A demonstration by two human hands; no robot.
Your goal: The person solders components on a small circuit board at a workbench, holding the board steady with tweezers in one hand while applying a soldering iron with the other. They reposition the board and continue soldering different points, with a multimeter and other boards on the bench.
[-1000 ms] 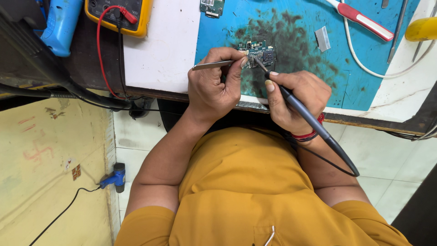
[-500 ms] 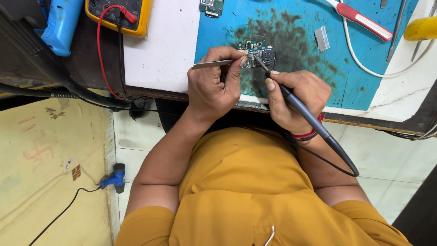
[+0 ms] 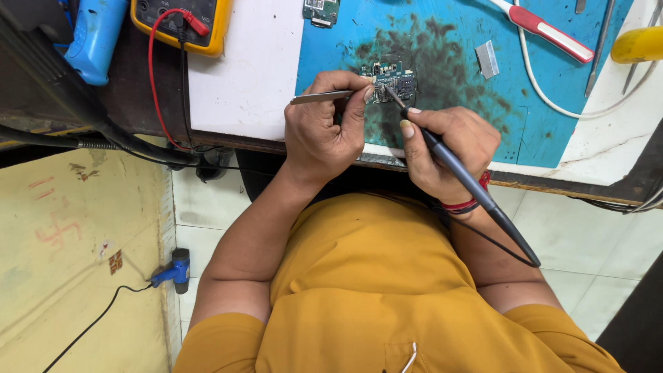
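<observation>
Blue mat (image 3: 331, 55) on a white desk (image 3: 242, 76) carried a small circuit board (image 3: 388, 79) under two hands.

From left: a yellow multimeter (image 3: 181, 24); left hand (image 3: 324, 131), fingers pinching metal tweezers (image 3: 321, 97) at the board; right hand (image 3: 449, 148), fingers clenched around a soldering iron (image 3: 456, 169) touching it.

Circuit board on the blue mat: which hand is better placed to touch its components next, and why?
Probably the right hand: its soldering iron tip already meets the circuit board. The left hand grips tweezers at its edge.
</observation>
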